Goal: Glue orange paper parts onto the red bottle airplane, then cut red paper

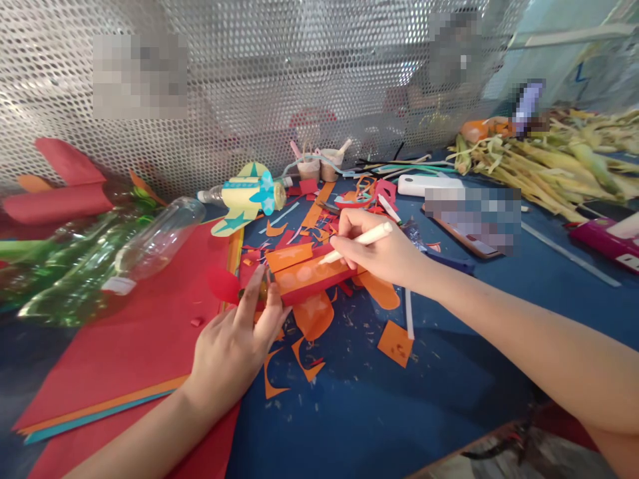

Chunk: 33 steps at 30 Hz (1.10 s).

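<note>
My right hand (387, 253) pinches a white marker (368, 237), its tip touching an orange strip (287, 278) with a row of pale round spots. That strip runs along the top of a red paper-wrapped bottle (314, 287) lying on its side. At the bottle's left end, my left hand (229, 339) holds it steady between thumb and fingers, beside a red rounded paper piece (223, 286). An orange paper wing (315, 314) with a pale star sticks out toward me. Part of the bottle's far end is hidden behind my right hand.
Paper scraps (302, 229) litter the blue table (359, 412). Left are red paper sheets (144, 346), a clear bottle (154, 243) and green bottles (64, 286). Behind stand a yellow paper-covered bottle (244, 193) and small cups (331, 163); right, a phone (462, 229) and corn husks (564, 166).
</note>
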{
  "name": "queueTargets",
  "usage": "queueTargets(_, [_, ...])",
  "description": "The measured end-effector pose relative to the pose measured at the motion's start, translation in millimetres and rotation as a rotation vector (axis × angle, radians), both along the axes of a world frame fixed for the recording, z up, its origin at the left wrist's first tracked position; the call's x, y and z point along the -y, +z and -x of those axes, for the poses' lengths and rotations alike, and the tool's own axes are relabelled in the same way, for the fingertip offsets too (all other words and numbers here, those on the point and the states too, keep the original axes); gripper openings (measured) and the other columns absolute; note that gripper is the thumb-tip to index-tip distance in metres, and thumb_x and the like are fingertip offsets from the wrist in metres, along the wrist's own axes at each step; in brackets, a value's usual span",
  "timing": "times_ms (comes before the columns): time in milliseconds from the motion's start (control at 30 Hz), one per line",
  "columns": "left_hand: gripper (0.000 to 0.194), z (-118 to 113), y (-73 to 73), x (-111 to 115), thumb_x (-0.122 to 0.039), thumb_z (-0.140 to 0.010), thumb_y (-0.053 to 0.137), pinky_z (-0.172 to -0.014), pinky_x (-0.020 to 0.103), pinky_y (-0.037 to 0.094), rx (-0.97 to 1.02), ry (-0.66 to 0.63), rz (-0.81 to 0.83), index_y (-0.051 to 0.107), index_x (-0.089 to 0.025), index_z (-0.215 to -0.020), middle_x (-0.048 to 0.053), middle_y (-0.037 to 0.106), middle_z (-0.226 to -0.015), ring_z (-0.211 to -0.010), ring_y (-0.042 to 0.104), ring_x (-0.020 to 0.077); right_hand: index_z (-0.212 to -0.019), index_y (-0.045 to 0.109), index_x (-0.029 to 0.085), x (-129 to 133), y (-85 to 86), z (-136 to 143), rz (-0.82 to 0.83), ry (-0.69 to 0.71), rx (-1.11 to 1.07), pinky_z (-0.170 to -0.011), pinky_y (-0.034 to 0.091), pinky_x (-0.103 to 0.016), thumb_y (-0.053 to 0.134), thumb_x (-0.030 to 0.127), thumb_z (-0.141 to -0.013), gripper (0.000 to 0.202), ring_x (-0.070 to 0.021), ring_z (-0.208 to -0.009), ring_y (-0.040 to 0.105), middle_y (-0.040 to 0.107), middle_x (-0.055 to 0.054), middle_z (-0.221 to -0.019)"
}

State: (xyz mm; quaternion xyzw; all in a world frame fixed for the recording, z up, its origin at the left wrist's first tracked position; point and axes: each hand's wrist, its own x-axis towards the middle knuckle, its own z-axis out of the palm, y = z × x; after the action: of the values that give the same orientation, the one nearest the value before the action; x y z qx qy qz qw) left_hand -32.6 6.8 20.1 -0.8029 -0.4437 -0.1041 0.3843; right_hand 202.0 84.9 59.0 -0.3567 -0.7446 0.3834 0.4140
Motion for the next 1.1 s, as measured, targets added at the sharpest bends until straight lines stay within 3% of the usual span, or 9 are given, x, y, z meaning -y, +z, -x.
queueTargets(133, [0.051, 0.7, -1.3, -1.2, -0.028, -0.092, 0.054, -0.051, 0.031, 0.041, 0.014, -0.019, -0.021, 0.036, -0.014, -0.138, 0.017, 0.065, -0.123, -0.054, 0.063, 0.0178, -0.067, 0.039, 0.023, -0.9, -0.6, -1.0, -0.01, -0.017, 0.001, -0.048, 0.034, -0.024, 0.053, 0.018, -0.083, 0.022, -0.0087, -0.046, 0.049, 0.049, 0.008, -0.049])
queueTargets(367, [0.027, 0.5, -0.8, -1.0, -0.028, -0.091, 0.057, -0.051, 0.03, 0.042, -0.013, -0.034, -0.056, 0.054, -0.014, -0.113, 0.017, 0.064, -0.125, -0.056, 0.064, 0.0167, -0.069, 0.039, 0.023, -1.8, -0.5, -1.1, -0.02, 0.0, -0.002, -0.048, 0.035, -0.024, 0.053, 0.02, -0.084, 0.021, -0.0087, -0.046, 0.049, 0.049, 0.008, -0.05])
queueTargets(1100, [0.029, -0.1, 1.0, -1.8, -0.028, -0.09, 0.059, -0.048, 0.029, 0.041, -0.034, -0.051, -0.085, 0.053, -0.011, -0.113, 0.019, 0.068, -0.117, -0.05, 0.061, 0.0151, -0.068, 0.04, 0.023, -0.9, 0.4, -1.9, -0.014, -0.001, -0.013, -0.049, 0.036, -0.024, 0.053, 0.018, -0.083, 0.021, -0.0081, -0.046, 0.049, 0.048, 0.009, -0.049])
